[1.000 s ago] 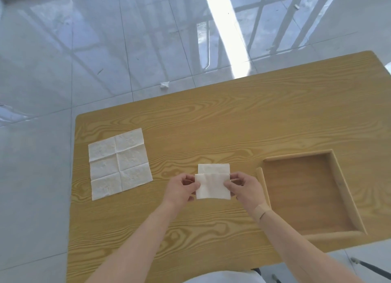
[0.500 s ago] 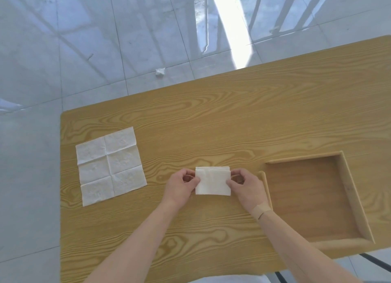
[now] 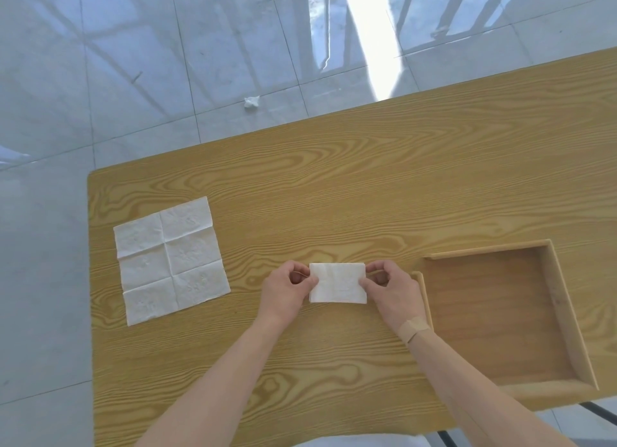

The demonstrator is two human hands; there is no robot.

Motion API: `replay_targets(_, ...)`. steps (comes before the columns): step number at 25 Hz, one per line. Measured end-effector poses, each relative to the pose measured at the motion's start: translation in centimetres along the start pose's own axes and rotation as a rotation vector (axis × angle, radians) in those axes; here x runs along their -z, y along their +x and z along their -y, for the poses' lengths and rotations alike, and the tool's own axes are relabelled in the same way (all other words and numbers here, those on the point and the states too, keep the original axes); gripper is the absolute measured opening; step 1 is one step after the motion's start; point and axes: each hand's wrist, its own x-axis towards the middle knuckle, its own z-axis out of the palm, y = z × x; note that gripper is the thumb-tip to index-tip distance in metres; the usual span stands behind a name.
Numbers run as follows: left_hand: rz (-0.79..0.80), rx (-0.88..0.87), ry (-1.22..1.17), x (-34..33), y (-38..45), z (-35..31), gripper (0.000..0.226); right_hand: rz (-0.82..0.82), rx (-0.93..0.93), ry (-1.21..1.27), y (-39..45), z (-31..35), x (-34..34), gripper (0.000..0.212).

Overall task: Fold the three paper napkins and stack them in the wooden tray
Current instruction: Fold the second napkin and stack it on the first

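A small folded white napkin [image 3: 337, 283] lies flat on the wooden table, near its front middle. My left hand [image 3: 287, 288] pinches its left edge and my right hand [image 3: 392, 288] pinches its right edge. An unfolded white napkin [image 3: 170, 259] with crease lines lies spread out at the table's left side. The wooden tray [image 3: 561, 299] sits at the right, just beyond my right hand, with nothing inside it. I see only two napkins on the table.
The table [image 3: 367, 179] has its left edge close to the unfolded napkin and its front edge below my forearms. A crumpled white scrap [image 3: 251, 102] lies on the shiny tiled floor beyond the table. A tan plaster is on my right wrist [image 3: 412, 328].
The raised front flap of the napkin has been brought down, so the napkin now lies as one flat folded rectangle between my hands. The camera view shifted slightly.
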Motion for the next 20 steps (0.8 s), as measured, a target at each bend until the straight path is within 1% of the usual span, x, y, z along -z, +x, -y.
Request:
replay_targets(11,-0.062,-0.048,0.123,-0.18,-0.24,-0.09,0.011,-0.041,0.019,-0.046,-0.06,0.17,-0.31,0.018)
replay_targets(20,-0.072,-0.066,0.232,-0.15,-0.20,-0.24,0.013,-0.059,0.040,-0.053,-0.16,-0.09,-0.39,0.020)
